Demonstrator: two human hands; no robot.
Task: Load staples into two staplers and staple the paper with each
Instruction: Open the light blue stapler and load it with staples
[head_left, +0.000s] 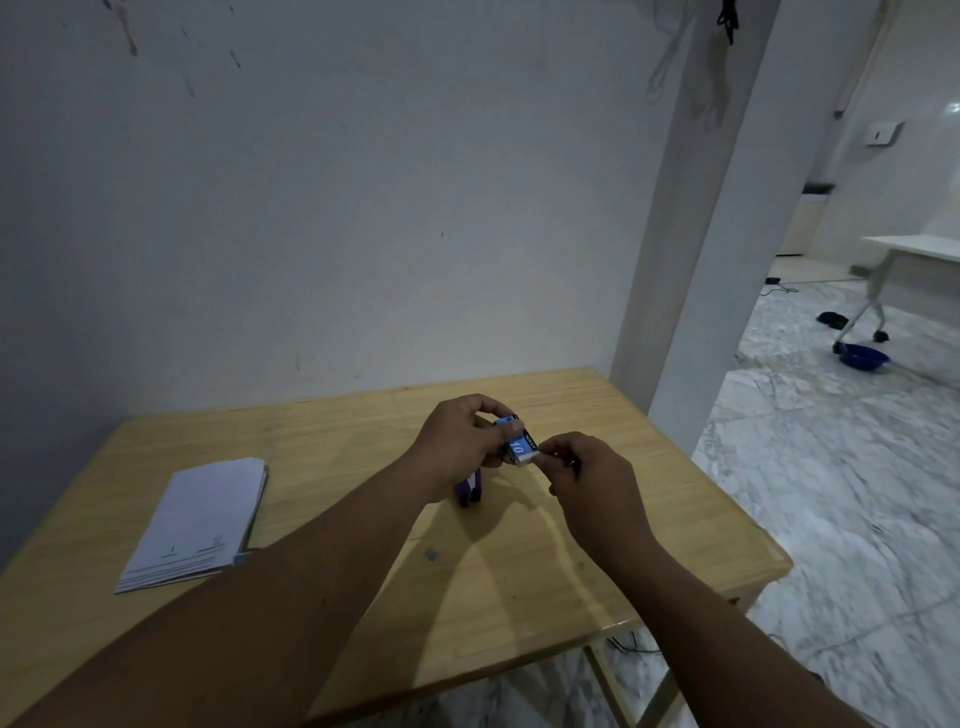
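Note:
My left hand (460, 441) holds a small blue staple box (519, 446) above the middle of the wooden table (363, 519). My right hand (582, 478) pinches the box's white inner end with thumb and fingertips. A purple stapler (469, 488) stands on the table just below my left hand, partly hidden by my wrist. A stack of white paper (200, 522) lies flat on the table's left side. Only one stapler shows.
A white wall rises behind the table and a white pillar (691, 260) stands at its right rear corner. To the right the marble floor (831, 493) holds a blue basin (865, 356) and a wheeled white table (914, 249).

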